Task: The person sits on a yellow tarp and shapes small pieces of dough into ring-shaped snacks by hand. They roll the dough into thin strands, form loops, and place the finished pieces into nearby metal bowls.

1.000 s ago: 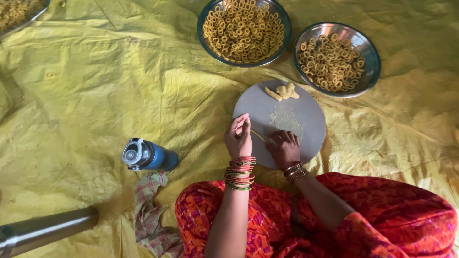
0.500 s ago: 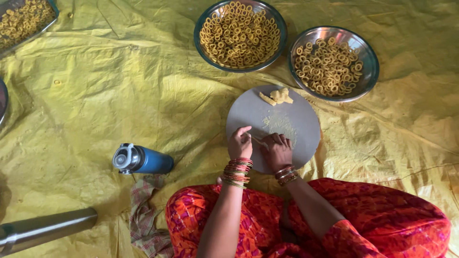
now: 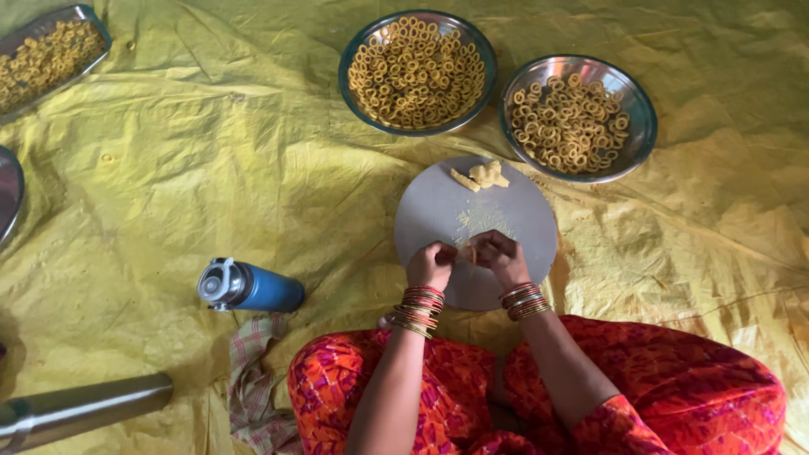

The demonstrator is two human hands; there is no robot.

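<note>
Down on the yellow plastic sheet [image 3: 211, 168] that covers the floor lies a round grey board [image 3: 438, 211], and both hands meet over its near part. The left hand [image 3: 431, 265] and the right hand [image 3: 499, 257] have their fingers curled closed around a small piece of yellow dough [image 3: 470, 253], which sits between them, just above the board. Some pale crumbs [image 3: 482, 221] lie on the middle of the board, and a few yellow dough lumps [image 3: 482, 175] rest at its far edge. Beyond the board stand two round steel bowls, one [image 3: 417, 72] at the left and one [image 3: 577, 118] at the right, both full of small dough rings. A blue bottle with a grey cap [image 3: 250, 286] lies on its side on the sheet, left of the hands, well apart from them.
</note>
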